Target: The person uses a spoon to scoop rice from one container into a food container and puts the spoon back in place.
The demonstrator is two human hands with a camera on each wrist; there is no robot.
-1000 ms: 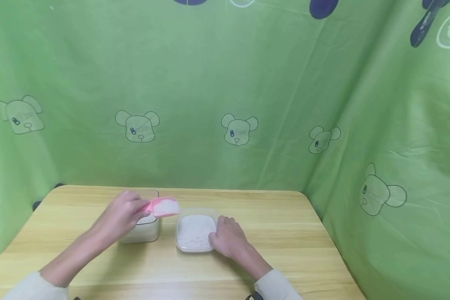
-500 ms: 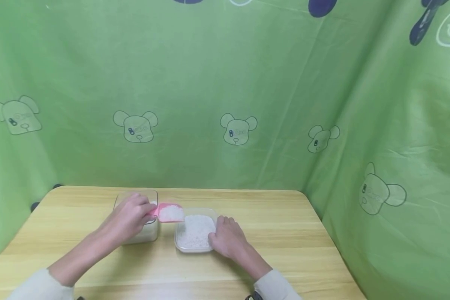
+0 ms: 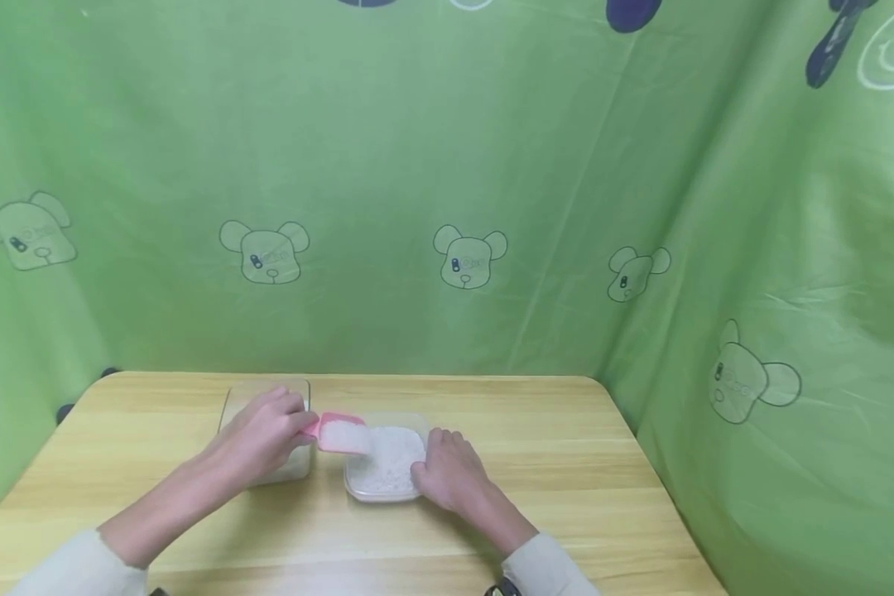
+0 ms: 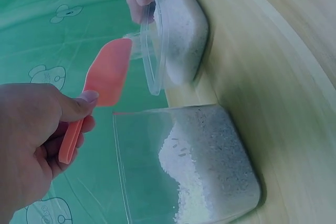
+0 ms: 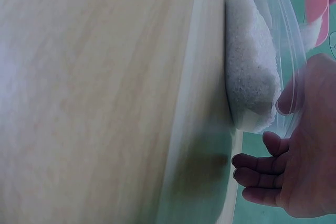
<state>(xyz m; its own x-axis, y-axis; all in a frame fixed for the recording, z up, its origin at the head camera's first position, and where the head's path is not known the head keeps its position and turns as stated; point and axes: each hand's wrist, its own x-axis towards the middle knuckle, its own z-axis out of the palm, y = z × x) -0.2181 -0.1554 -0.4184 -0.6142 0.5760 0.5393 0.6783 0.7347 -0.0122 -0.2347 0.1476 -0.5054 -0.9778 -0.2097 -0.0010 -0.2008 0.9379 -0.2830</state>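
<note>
My left hand (image 3: 268, 430) grips the handle of a pink scoop (image 3: 345, 434), its thumb lying along the top in the left wrist view. White rice-like grains fill the scoop, which tips at the near-left rim of a clear plastic container (image 3: 382, 498). Grains stream off its lip into the container in the left wrist view. That container holds a heap of the same white grains (image 3: 396, 457). My right hand (image 3: 456, 472) pinches the container's right rim, thumb inside the wall (image 5: 295, 40) and forefinger outside; the other fingers are loosely bent.
A taller clear bin (image 4: 144, 145), partly filled with white grains, stands on the left, partly behind my left hand and forearm. Both vessels rest on a wooden table (image 3: 566, 463). A green curtain (image 3: 387, 323) with bear drawings hangs behind and on both sides.
My left hand has moved the loaded scoop right and lower, from beside the bin to the container's rim, and tilted it. The right hand keeps its hold on the rim.
</note>
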